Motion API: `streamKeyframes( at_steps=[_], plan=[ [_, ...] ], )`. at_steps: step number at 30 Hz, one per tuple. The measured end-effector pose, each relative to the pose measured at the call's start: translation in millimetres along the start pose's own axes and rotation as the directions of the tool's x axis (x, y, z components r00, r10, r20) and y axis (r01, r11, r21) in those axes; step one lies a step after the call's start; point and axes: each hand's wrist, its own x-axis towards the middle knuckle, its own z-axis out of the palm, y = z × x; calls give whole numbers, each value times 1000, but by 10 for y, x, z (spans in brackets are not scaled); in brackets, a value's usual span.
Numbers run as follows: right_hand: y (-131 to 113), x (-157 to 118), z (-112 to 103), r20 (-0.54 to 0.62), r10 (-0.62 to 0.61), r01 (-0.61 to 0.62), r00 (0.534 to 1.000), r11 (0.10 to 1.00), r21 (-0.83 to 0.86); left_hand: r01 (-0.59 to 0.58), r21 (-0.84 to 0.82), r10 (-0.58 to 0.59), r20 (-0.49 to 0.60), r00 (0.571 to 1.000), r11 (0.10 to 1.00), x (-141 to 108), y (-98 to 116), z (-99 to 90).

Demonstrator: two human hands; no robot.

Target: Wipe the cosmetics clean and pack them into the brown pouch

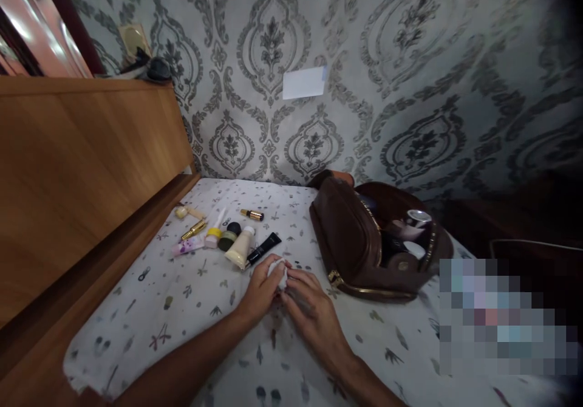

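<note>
Both hands meet low in the middle of the head view, over the patterned sheet (182,310). A small crumpled white tissue (279,273) is pinched in my left hand (260,288), between thumb and fingers. My right hand (314,307) is against the tissue's right side, its fingers curled around something small that I cannot make out. Just beyond my left hand lie a black tube (265,249) and a cream tube (240,248). Farther left are a dark green jar (227,240), a yellow-lidded jar (212,237), a purple-white tube (187,246) and a gold tube (194,230).
An open brown bag (346,237) holding cosmetics stands on the right. A small gold and dark bottle (253,214) lies toward the wall. A wooden panel (91,170) borders the left side. Something pixelated covers the lower right.
</note>
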Motion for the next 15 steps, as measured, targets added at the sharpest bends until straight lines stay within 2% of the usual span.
streamKeyframes(
  at_steps=[5,9,12,13,15],
  plan=[
    [-116,5,37,-42,76,-70,996,989,132,-128,153,130,-7,991,980,-13,145,-67],
    [-181,-57,57,-42,123,-113,992,974,199,-113,185,126,-62,990,976,33,290,-177],
    [-181,-107,61,-9,177,-170,984,961,220,-116,215,164,-220,961,970,146,391,-429],
    [-178,-117,61,-2,195,-189,981,956,224,-132,257,206,-286,936,957,198,418,-557],
    [-177,-124,59,6,218,-213,976,949,231,-122,449,315,-385,867,885,314,456,-866]
  ],
)
